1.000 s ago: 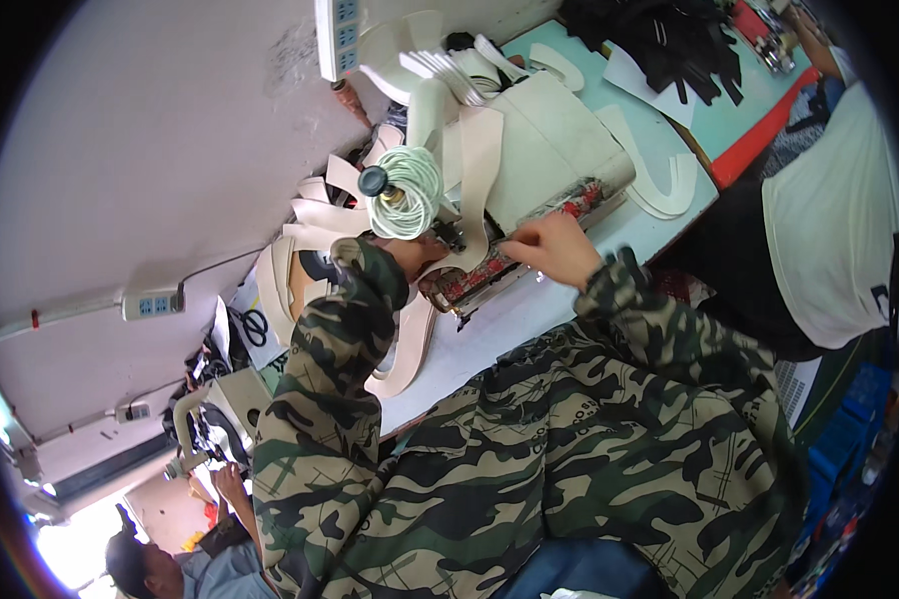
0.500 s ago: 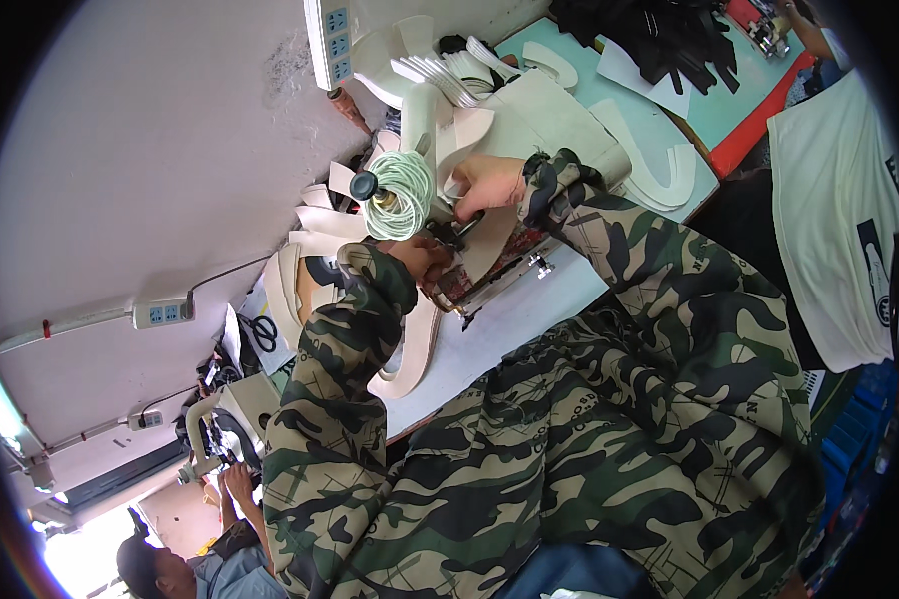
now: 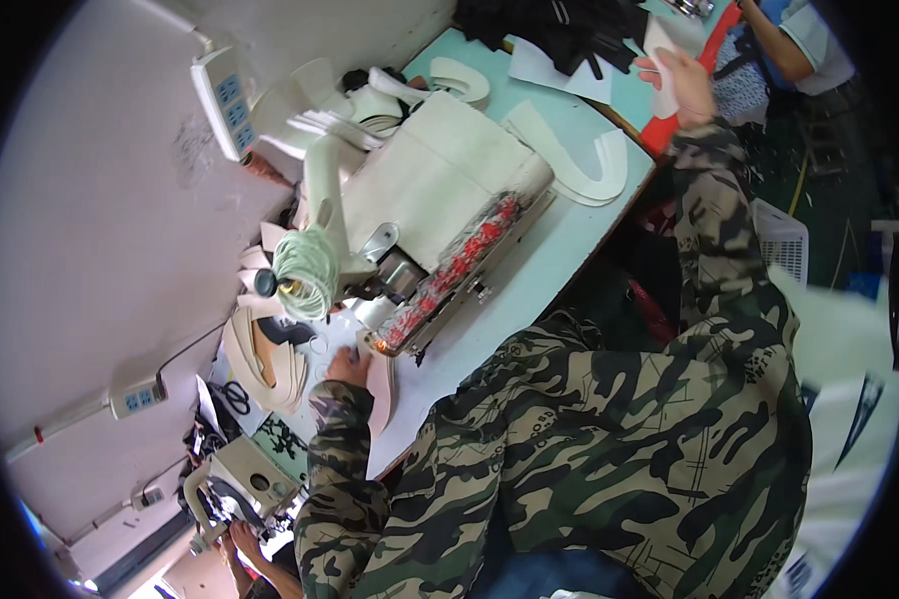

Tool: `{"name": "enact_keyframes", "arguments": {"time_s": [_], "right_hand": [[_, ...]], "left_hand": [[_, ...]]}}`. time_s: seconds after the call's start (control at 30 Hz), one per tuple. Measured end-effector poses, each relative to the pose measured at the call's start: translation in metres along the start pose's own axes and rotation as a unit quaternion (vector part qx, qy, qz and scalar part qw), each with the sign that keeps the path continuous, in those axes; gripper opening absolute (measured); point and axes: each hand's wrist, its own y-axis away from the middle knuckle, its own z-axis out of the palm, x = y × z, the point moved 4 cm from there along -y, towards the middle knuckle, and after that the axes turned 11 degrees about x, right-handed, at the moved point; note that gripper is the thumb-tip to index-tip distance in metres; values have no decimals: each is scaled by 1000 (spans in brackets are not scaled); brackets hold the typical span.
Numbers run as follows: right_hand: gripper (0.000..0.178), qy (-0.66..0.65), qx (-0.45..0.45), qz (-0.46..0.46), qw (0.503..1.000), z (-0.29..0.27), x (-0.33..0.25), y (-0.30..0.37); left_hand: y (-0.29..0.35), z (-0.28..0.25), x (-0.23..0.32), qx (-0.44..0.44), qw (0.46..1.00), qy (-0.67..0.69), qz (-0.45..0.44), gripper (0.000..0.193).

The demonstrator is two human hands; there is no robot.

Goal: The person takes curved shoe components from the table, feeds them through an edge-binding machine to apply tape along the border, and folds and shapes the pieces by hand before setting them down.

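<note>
My right hand (image 3: pixel 691 95) is stretched out to the far right, past the table's edge. It grips a pale pinkish flat piece (image 3: pixel 658 52) between thumb and fingers. Low at the left, my left hand (image 3: pixel 347 368) is closed beside the sewing machine's needle end, next to a stack of curved pale pieces (image 3: pixel 381 391). Something small and dark shows at its fingers, too little to name. Between my hands stands the cream sewing machine (image 3: pixel 449 165), its front edge caked with red fluff. A coil of pale green cord (image 3: pixel 307 275) hangs on its arm.
More curved pale pieces lie on the pale table (image 3: pixel 489 319) at the left (image 3: pixel 288 379) and far right (image 3: pixel 569 165). Scissors (image 3: pixel 234 397) lie by the wall. Black cloth (image 3: pixel 559 35) covers the back. Co-workers' hands (image 3: pixel 242 544) and an arm (image 3: pixel 777 45) show at lower left and upper right.
My right hand has left the sewing machine and swung far right with a pale piece. My left hand has dropped from the needle area down to the left. The view has shifted.
</note>
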Motion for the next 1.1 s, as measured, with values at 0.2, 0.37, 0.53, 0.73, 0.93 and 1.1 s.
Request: {"name": "enact_keyframes", "arguments": {"time_s": [0.2, 0.37, 0.53, 0.73, 0.93, 1.1], "right_hand": [[23, 615, -170, -214, 739, 53, 142, 121], [54, 495, -172, -256, 813, 35, 152, 181], [36, 281, -233, -176, 914, 65, 93, 240], [46, 16, -591, 70, 803, 169, 25, 367], [19, -27, -443, 186, 877, 176, 34, 341], [17, 39, -393, 61, 917, 162, 30, 324]], "left_hand": [[24, -3, 15, -23, 998, -36, -35, 38], [32, -10, 18, 0, 995, -38, -91, 24], [31, -23, -31, -86, 894, 378, -222, 12], [22, -104, 121, -347, 809, 466, -91, 17], [12, -90, 142, -423, 803, 419, -34, 18], [2, -86, 141, -468, 797, 380, -33, 19]]}}
